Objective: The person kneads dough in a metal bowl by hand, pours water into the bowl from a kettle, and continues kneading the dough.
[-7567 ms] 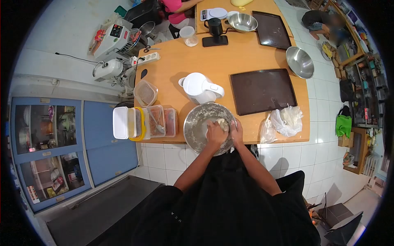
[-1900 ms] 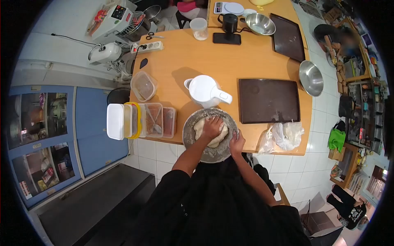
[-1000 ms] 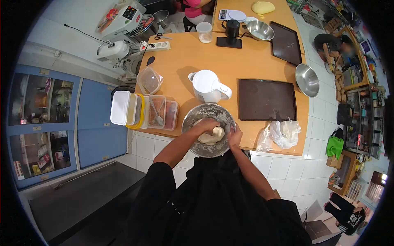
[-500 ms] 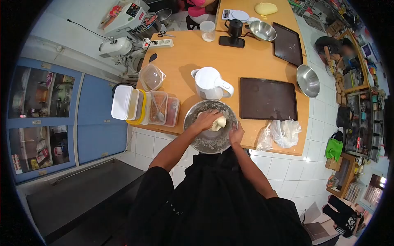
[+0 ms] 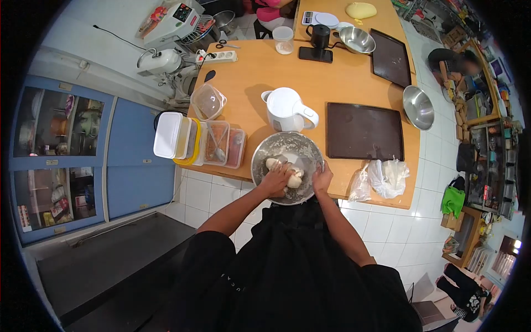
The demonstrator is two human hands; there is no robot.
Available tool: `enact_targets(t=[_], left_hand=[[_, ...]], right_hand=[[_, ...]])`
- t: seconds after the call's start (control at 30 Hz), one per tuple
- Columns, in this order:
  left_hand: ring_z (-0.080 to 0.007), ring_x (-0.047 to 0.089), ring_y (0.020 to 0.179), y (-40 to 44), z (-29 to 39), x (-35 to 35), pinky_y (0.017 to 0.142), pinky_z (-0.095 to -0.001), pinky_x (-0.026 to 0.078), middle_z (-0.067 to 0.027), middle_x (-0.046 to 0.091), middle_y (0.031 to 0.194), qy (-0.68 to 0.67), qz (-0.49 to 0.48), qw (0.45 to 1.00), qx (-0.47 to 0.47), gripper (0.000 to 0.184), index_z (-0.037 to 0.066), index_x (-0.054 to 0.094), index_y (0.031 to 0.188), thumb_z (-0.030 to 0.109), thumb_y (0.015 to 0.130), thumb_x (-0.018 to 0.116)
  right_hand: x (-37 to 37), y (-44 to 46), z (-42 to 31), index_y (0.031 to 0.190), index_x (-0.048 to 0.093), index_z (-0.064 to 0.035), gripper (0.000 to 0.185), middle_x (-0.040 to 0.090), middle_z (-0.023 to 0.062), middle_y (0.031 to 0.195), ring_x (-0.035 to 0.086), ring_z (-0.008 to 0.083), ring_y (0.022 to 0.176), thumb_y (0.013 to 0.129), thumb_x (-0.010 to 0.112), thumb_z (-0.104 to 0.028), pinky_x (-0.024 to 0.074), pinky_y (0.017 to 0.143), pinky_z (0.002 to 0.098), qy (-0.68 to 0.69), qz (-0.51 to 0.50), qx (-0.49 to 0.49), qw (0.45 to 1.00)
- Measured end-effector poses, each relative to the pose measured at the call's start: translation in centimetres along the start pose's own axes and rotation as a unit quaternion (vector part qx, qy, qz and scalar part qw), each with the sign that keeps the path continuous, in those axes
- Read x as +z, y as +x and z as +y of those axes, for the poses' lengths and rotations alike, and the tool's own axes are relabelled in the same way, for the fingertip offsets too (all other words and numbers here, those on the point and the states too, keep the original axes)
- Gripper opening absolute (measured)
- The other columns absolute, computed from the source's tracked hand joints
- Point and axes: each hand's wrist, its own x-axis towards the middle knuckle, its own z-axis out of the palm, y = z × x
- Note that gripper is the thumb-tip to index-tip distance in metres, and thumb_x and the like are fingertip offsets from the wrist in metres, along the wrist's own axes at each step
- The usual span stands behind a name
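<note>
A metal mixing bowl [image 5: 260,149] sits at the table's front edge, with flour smears on its inner wall. Inside it, my left hand [image 5: 275,181] presses into a pale lump of dough [image 5: 295,178], its fingers curled over the middle so that the dough bulges out on both sides. Part of the dough is hidden under that hand. My right hand [image 5: 322,179] grips the right side of the bowl at its rim. Just behind the bowl stands a white electric kettle [image 5: 285,109], its handle to the right.
Left of the bowl are stacked plastic containers [image 5: 221,146]. To the right lie a dark baking tray [image 5: 365,133], plastic bags [image 5: 387,178] and another steel bowl [image 5: 418,108]. A phone [image 5: 315,54] and a black mug [image 5: 319,36] are farther back. A person [image 5: 453,62] is at the right.
My left hand has moved down toward me within the bowl, pressing the dough nearer the front wall. My right hand still holds the rim. The whole view has shifted slightly.
</note>
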Motion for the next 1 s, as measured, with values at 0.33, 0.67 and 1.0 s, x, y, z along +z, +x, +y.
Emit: enact_targets(t=[0.33,0.67,1.0], left_hand=[[-0.0364,0.058,0.101,4.3,1.5,-0.5,0.092,-0.0544,0.038,-0.0153,0.062,0.1,-0.204,0.061,0.95,-0.228,0.031,0.007,0.064,0.095,0.036,0.088,0.058],[-0.0302,0.058,0.091,5.1,2.6,2.8,0.093,-0.0501,0.037,-0.0098,0.059,0.096,-0.031,0.188,0.948,-0.254,0.02,0.012,0.061,0.088,0.031,0.085,0.059],[-0.0292,0.058,0.096,7.0,1.4,4.8,0.088,-0.0506,0.041,-0.0078,0.058,0.099,-0.014,0.111,0.962,-0.251,0.027,0.012,0.061,0.094,0.032,0.077,0.062]], right_hand=[[-0.1,-0.2,-0.8,0.109,0.062,0.0008,0.021,0.066,0.0286,0.089,0.063,0.0474,0.088,0.09,0.055,-0.006,0.0486,0.074,0.0464,0.022,0.004,-0.002,1.0],[-0.1,0.0,-0.8,0.108,0.061,0.0017,0.02,0.064,0.0291,0.084,0.063,0.0484,0.086,0.092,0.053,-0.006,0.0484,0.072,0.0454,0.028,0.002,-0.009,1.0],[0.2,0.1,0.0,0.105,0.062,0.0036,0.018,0.064,0.0287,0.084,0.063,0.047,0.082,0.092,0.054,-0.006,0.0489,0.071,0.0442,0.006,0.018,-0.028,0.999]])
